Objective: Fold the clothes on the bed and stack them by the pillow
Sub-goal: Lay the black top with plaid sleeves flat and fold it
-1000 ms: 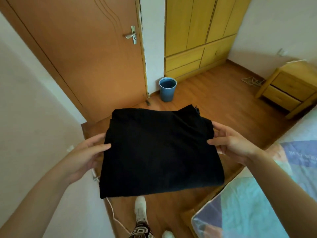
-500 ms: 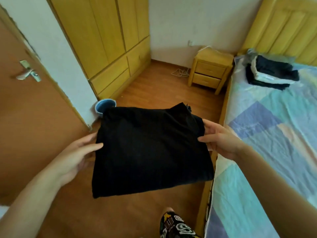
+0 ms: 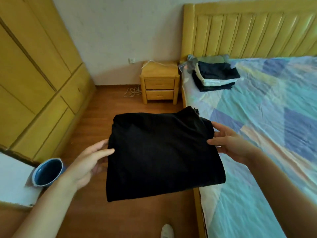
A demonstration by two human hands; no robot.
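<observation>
- The left hand [image 3: 85, 166] and right hand [image 3: 229, 143] each pinch an edge of the folded black garment [image 3: 159, 155], held flat in the air beside the bed [image 3: 257, 152].
- Keep it level so the folds hold.
- Set it squarely on the stack [image 3: 217, 77] near the headboard [image 3: 248, 30].

black folded garment [image 3: 159, 152], blue-patchwork bedsheet [image 3: 267, 121], yellow headboard [image 3: 248, 30]
</observation>
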